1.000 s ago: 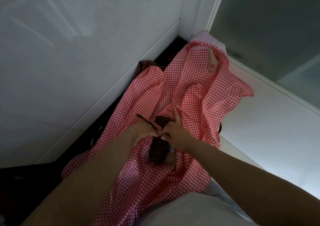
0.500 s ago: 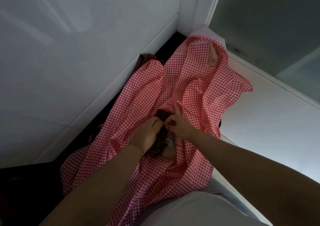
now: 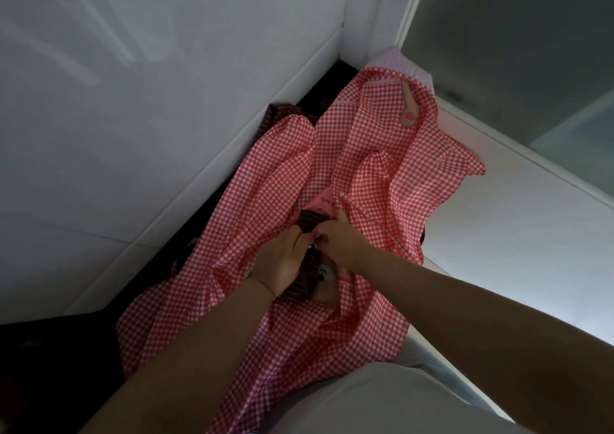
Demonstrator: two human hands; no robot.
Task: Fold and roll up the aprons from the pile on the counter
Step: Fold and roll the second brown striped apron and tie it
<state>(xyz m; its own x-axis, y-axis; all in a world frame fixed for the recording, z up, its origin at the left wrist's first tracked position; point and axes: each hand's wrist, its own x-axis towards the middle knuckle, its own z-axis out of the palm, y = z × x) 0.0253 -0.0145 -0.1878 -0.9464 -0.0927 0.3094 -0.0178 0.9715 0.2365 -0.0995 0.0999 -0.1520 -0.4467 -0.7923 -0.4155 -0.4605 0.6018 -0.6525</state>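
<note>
Two hands [image 3: 309, 251] on unreadably labelled apron [image 3: 382, 154]

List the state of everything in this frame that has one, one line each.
red gingham apron: spread open and rumpled, unfolded, not rolled.
dark striped apron: bunched on the gingham one, held by both hands.
left hand: fingers curled on the striped fabric.
right hand: pinching the striped fabric.
dark fabric by the wall: crumpled, mostly hidden.

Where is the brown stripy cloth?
The brown striped cloth sits mid-frame on the red gingham apron, gripped between the left hand and right hand.
</note>
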